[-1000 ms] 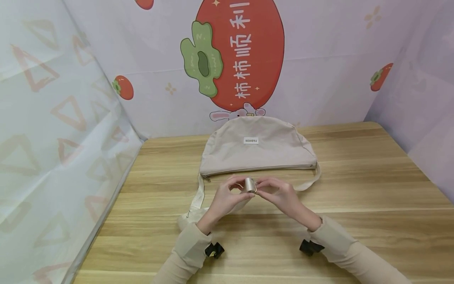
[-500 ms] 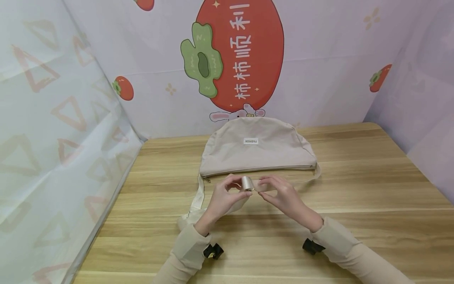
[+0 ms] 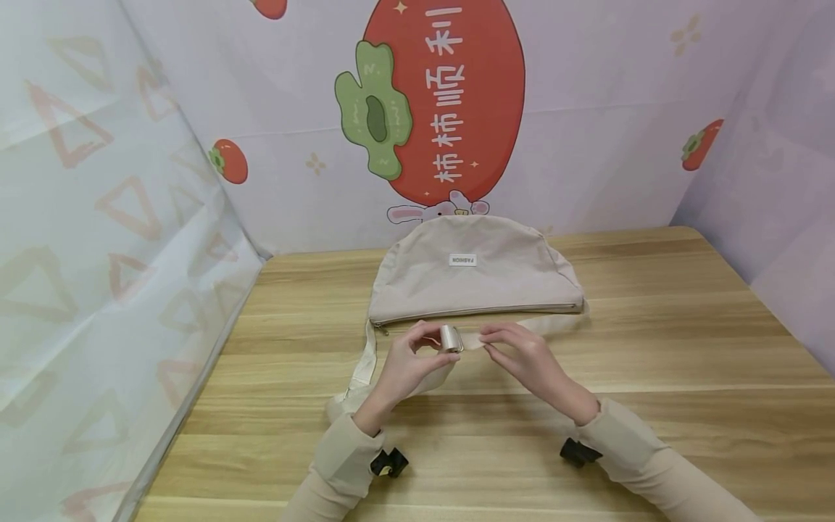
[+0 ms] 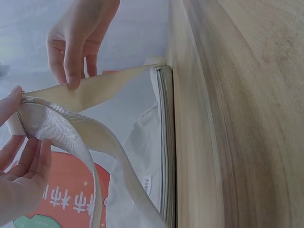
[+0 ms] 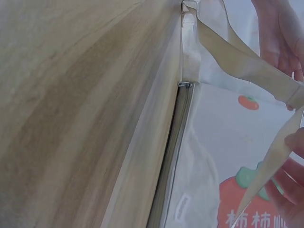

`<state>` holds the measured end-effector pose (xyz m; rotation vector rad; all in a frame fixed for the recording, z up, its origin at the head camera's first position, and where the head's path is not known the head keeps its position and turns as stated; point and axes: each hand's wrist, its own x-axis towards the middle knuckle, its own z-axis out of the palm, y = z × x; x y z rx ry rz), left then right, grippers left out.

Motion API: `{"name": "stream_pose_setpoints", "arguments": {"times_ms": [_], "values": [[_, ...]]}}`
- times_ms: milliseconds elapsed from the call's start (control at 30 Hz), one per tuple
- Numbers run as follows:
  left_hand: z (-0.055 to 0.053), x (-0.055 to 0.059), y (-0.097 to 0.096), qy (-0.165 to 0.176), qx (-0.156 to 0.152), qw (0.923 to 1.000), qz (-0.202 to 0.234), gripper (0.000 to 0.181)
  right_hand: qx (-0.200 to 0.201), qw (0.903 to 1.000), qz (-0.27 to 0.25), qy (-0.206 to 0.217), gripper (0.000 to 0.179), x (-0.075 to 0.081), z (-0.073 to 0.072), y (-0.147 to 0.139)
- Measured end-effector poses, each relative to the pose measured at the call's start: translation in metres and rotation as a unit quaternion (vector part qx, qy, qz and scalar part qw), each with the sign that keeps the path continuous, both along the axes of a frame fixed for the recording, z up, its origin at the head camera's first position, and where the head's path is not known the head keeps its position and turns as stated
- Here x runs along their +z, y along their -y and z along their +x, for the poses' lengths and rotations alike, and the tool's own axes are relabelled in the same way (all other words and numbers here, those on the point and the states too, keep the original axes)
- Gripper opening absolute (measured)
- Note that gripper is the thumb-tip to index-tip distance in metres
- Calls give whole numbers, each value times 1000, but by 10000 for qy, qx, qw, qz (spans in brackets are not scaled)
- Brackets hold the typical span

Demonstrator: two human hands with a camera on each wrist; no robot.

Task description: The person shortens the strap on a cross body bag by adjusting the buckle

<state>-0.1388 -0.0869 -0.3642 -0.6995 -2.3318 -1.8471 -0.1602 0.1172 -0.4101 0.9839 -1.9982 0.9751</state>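
My left hand (image 3: 411, 362) pinches the cream shoulder strap at its metal buckle (image 3: 459, 339), where the webbing loops over. To the right, my right hand (image 3: 531, 362) pinches a flat stretch of strap (image 3: 471, 341) between thumb and fingers. A short length of webbing spans the gap between both hands. The left wrist view shows the strap (image 4: 109, 88) running from the buckle past the right fingers to the bag's end. Behind the hands lies a beige bag (image 3: 476, 283) with a "FASHION" label, its zipper edge facing me. The right wrist view shows the zipper pull (image 5: 185, 84).
More strap (image 3: 362, 362) trails from the bag's left end down beside the left forearm. The wooden table (image 3: 678, 348) extends on both sides. A printed fabric backdrop (image 3: 587, 145) stands behind the bag, with another fabric wall (image 3: 98, 254) along the left.
My right hand has drawn away from the buckle to the right, holding the strap. The left hand and buckle have shifted slightly left, and the strap toward the bag's right end has lifted.
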Motion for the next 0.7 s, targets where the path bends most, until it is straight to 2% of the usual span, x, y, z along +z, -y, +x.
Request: {"name": "stream_pose_setpoints", "arguments": {"times_ms": [267, 700], "values": [[-1, -2, -5, 87, -13, 10000, 37, 34, -61, 9996, -237, -133, 30, 1, 1, 4], [-9, -8, -17, 190, -119, 9996, -170, 33, -20, 9993, -382, -10, 28, 3, 0, 8]]}}
